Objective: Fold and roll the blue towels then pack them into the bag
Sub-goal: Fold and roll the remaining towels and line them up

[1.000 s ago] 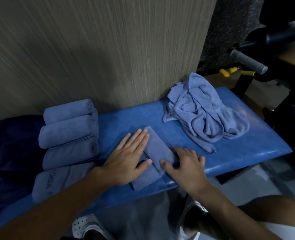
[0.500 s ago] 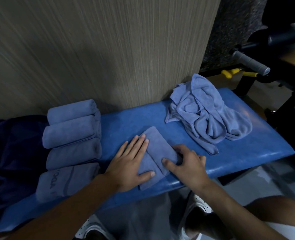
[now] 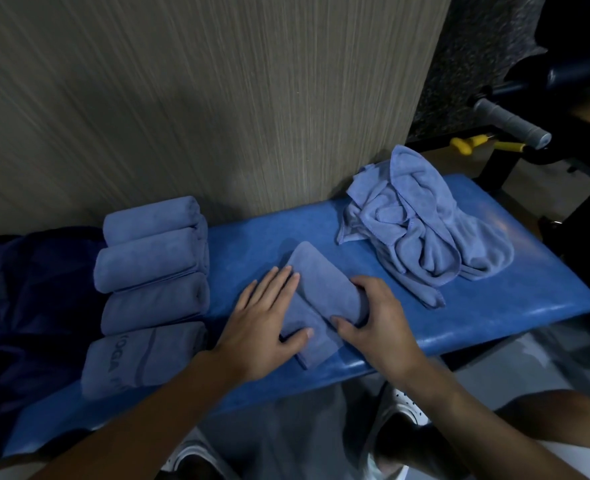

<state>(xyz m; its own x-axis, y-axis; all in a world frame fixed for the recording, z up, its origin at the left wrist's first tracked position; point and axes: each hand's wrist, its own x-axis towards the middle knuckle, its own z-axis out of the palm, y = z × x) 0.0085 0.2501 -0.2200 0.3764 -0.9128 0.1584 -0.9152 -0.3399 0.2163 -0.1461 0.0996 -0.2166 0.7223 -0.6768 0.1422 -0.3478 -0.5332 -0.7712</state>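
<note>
A folded blue towel lies on the blue padded bench, half rolled from its right end. My right hand curls round that rolled end, thumb on the near side. My left hand lies flat, pressing the towel's left part down with straight fingers. Several finished rolled towels are lined up at the left of the bench. A heap of loose blue towels sits at the right. A dark blue bag lies at the far left.
A beige textured wall rises straight behind the bench. Black gym equipment with a grey grip and yellow handle stands at the right. My shoes and grey floor show below the bench's front edge.
My right hand has gone from resting at the towel's end to curling round it, rolling that end toward my left hand. My left hand stays pressed flat.
</note>
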